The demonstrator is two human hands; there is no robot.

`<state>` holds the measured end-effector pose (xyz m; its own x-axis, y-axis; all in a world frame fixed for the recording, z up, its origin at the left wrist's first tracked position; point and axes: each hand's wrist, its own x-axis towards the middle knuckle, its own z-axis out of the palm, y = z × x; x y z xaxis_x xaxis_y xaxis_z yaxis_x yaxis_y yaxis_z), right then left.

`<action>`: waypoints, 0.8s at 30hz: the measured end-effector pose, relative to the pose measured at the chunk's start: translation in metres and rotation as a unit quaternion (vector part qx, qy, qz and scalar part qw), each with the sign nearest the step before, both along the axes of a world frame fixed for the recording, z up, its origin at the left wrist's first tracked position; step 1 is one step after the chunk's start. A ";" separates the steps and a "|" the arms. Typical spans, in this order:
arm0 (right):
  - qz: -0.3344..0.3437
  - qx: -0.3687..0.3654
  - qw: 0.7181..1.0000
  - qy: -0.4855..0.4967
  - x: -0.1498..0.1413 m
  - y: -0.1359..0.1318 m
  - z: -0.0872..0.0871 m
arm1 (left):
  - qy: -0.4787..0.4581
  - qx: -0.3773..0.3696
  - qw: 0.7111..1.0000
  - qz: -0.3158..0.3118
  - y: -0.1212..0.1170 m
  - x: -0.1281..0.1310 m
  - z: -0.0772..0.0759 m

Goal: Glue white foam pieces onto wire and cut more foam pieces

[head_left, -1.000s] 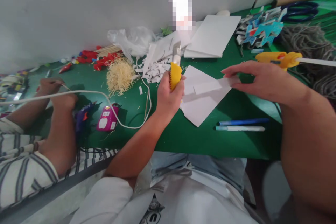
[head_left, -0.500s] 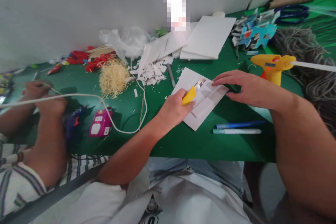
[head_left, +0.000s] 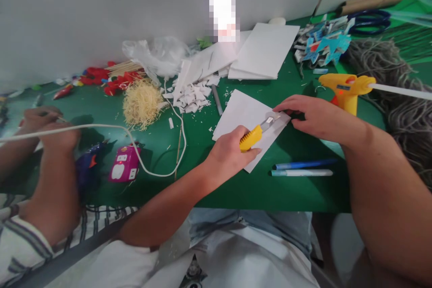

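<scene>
My left hand [head_left: 232, 155] is closed around a yellow utility knife [head_left: 251, 137], whose blade lies across a narrow white strip [head_left: 275, 119] near the right corner of a white foam sheet [head_left: 241, 114] on the green table [head_left: 219, 184]. My right hand [head_left: 312, 117] lies on the sheet's right corner with its fingers stretched out, their tips pressing the strip right beside the blade.
A yellow glue gun [head_left: 346, 87] stands right of my hand. Two pens [head_left: 302, 168] lie near the front edge. White foam boards [head_left: 263, 51], scraps [head_left: 191, 96], straw [head_left: 141, 103] and a pink power strip [head_left: 123, 168] lie around. Another person's arms [head_left: 50, 162] work at the left.
My left hand brought the knife down from upright onto the sheet, and the blade has since slid right to the strip. My right hand lowered the strip and now presses it down.
</scene>
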<state>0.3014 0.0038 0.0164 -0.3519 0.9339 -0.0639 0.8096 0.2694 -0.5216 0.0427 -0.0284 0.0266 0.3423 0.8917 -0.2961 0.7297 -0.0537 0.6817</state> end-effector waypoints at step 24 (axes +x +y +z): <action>-0.035 -0.003 0.999 0.002 0.004 0.001 -0.006 | 0.069 0.026 0.996 -0.045 0.002 0.004 -0.007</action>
<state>0.3052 0.0052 0.0101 -0.2851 0.9561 -0.0678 0.8248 0.2087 -0.5255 0.0470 -0.0263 0.0199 0.3813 0.8741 -0.3008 0.8072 -0.1562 0.5692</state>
